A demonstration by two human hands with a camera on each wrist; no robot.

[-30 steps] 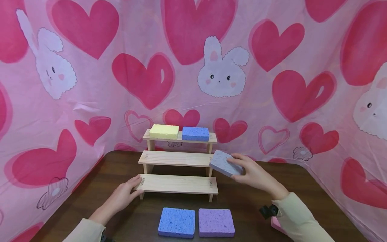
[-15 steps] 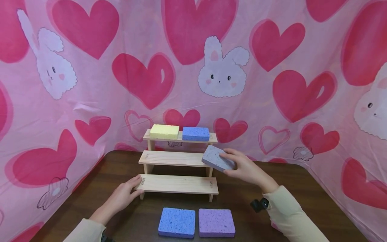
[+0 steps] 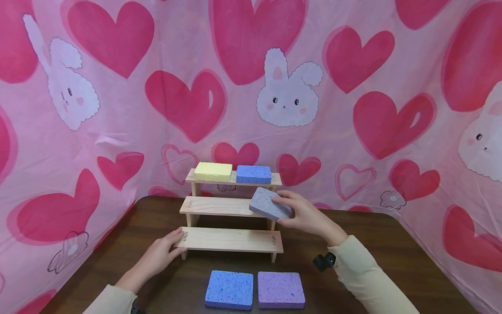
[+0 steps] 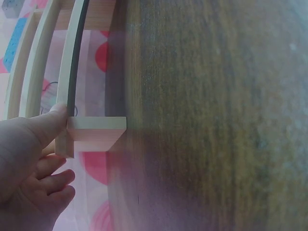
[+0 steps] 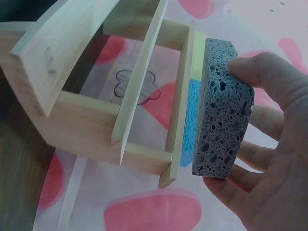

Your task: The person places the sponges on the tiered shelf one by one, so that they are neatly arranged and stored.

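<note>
My right hand [image 3: 307,218] holds a grey sponge [image 3: 270,204] by its right side, thumb on one edge and fingers on the other. In the head view that sponge is tilted and overlaps the right part of the middle step; the right wrist view shows its porous face [image 5: 224,110]. With the left hand [image 3: 158,257] I grip the left end of the bottom step of a three-step wooden rack [image 3: 231,239], thumb [image 4: 53,120] on its front edge. A yellow sponge [image 3: 213,172] and a blue sponge [image 3: 253,174] lie side by side on the top step.
In front of the rack, a second blue sponge [image 3: 229,289] and a purple sponge [image 3: 280,290] lie flat on the dark wooden table [image 3: 129,226]. Pink cloth [image 3: 243,113] printed with hearts and rabbits hangs behind and at the sides.
My right hand has carried the grey sponge leftward, from beside the rack's right end to over the right part of the middle step. The left hand stays where it was.
</note>
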